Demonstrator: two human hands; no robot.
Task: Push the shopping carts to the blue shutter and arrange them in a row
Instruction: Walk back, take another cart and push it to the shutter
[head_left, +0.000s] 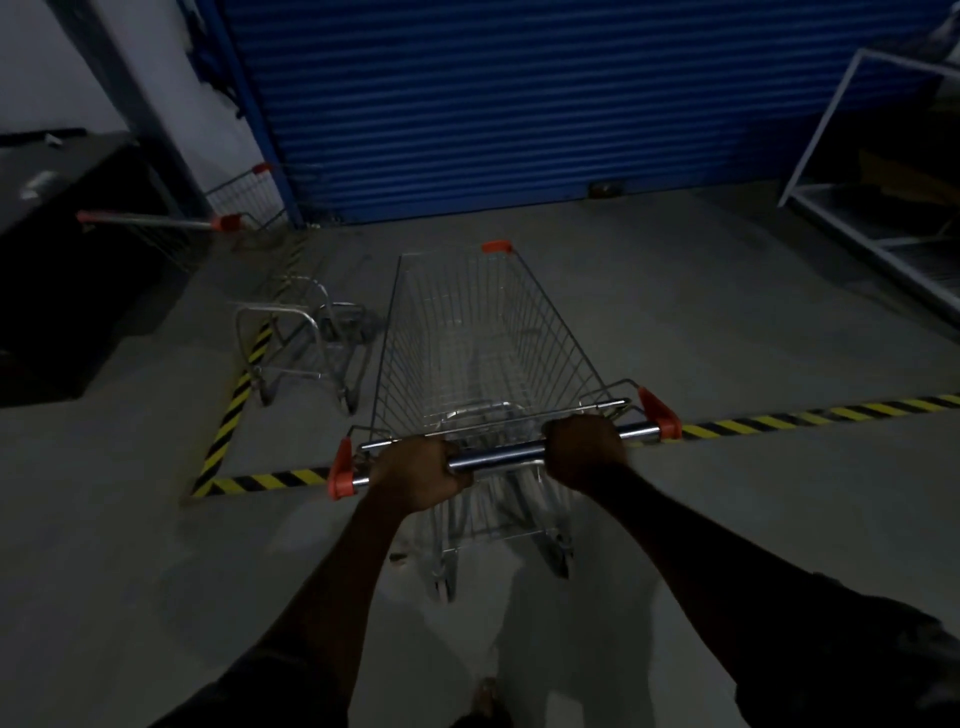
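Cart (483, 332) in hand, nose toward the blue shutter (519, 104)

Left hand (421, 475) and right hand (584, 447) are each wrapped tight round the chrome handle bar (498, 456), one on either side of its middle. The empty wire basket points almost straight at the shutter and stops well short of it, and the cart straddles the yellow-and-black floor tape (810, 415). A parked cart (283, 270) stands to the left near the shutter's edge, turned at a slight angle. To do this step well, push evenly with both hands, then lean a little harder on the right to drift left. Slow down before the shutter and finish just beside the parked cart, parallel with it and nose level. Keep away from the metal rack (883, 223) on the right.
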